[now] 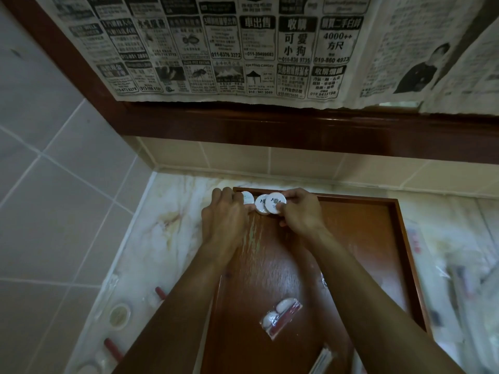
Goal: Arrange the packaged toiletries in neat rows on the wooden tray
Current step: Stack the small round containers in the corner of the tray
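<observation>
A person's two bare arms reached forward over a dark wooden tray (364, 238) that sat on a pale marble counter (172, 238) against a tiled wall. At the tray's far left corner, both hands worked on a short row of three round white soap packets. The left hand (224, 214) had its fingers curled over the leftmost soap packet (247, 197), most of which was hidden; whether it pinched or only steadied the packet could not be told. The right hand (301, 211) pinched the rightmost soap packet (275, 202) between thumb and curled fingers, holding it overlapping the middle soap packet (261, 205).

The step in hand appeared to be starting the first row along the tray's back edge. The next move likely called for setting the pinched packet flat just beside the middle one, so they stopped overlapping.

Nearer the viewer, a clear plastic pouch (280, 317) holding white and red items lay loose on the tray, not yet placed. More wrapped toiletries, blurred, lay on the counter to either side. Newspaper (243, 49) covered the panel above.
</observation>
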